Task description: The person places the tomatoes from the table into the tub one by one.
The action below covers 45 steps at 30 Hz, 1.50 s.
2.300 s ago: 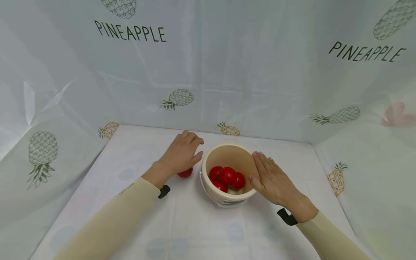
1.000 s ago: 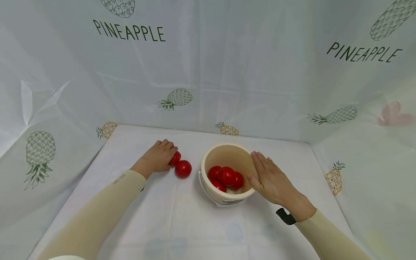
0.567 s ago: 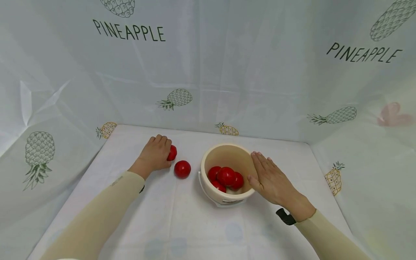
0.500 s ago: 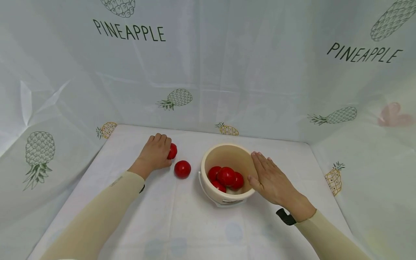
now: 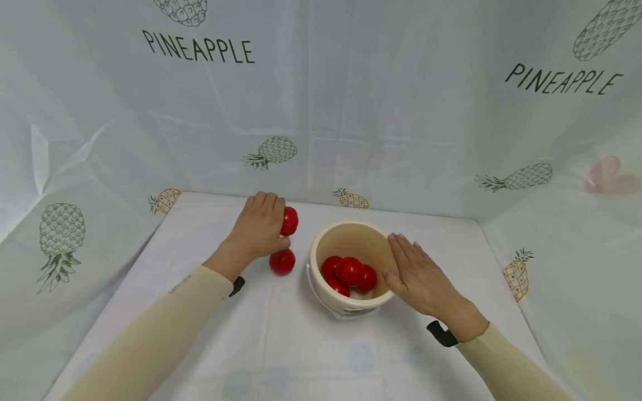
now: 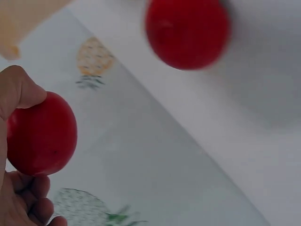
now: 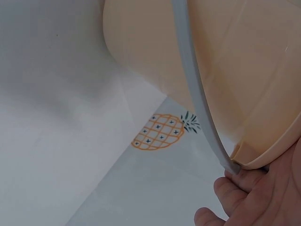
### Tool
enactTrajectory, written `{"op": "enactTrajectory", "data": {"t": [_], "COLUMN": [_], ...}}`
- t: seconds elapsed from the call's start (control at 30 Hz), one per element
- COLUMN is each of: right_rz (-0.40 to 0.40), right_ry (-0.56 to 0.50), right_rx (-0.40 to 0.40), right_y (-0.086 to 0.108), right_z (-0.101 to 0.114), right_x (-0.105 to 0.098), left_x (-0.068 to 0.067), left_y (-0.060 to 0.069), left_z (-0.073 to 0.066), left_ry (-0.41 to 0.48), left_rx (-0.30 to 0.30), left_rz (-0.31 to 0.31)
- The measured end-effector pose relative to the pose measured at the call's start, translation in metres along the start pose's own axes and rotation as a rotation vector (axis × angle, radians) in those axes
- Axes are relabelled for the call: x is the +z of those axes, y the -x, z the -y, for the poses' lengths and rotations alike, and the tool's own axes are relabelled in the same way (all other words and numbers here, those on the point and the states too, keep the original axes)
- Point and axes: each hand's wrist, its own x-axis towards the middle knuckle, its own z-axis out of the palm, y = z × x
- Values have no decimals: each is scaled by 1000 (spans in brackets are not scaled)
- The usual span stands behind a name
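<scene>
In the head view my left hand (image 5: 258, 225) holds a smooth red round fruit (image 5: 289, 221), apple or tomato, above the table. The left wrist view shows thumb and fingers gripping this red fruit (image 6: 42, 134). Just below that hand a second red fruit (image 5: 282, 262) lies on the table, its top partly covered by the thumb. A cream bucket (image 5: 351, 239) stands upright to the right, with several red fruits (image 5: 350, 272) inside. My right hand (image 5: 423, 278) rests against its right rim, fingers straight; the right wrist view shows fingertips touching by the grey handle (image 7: 188, 61).
A white cloth covers the table (image 5: 301, 345). Behind and at both sides hangs a pale sheet (image 5: 391, 122) printed with pineapples. The bucket's handle hangs down at its front left. Black straps are on both wrists.
My left hand gripped the farther red fruit at the left, lifted it and moved it right, towards the bucket. The right hand, the bucket and the other fruits have stayed in place.
</scene>
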Motion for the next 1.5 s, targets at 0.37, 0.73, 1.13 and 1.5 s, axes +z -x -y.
{"op": "enactTrajectory", "data": {"t": [0.37, 0.73, 1.13, 1.5], "right_rz": [-9, 2, -1, -16], "right_ry": [5, -4, -2, 4], "right_rx": [1, 14, 12, 1], "right_y": [0, 0, 1, 0], "right_z": [0, 1, 1, 0], "right_x": [1, 1, 1, 2], "left_x": [-38, -31, -22, -16], "left_y": [-12, -17, -18, -15], "left_z": [-63, -106, -113, -109], "left_ry": [45, -29, -56, -39], "left_rx": [120, 207, 197, 229], "left_rz": [-66, 126, 157, 98]}}
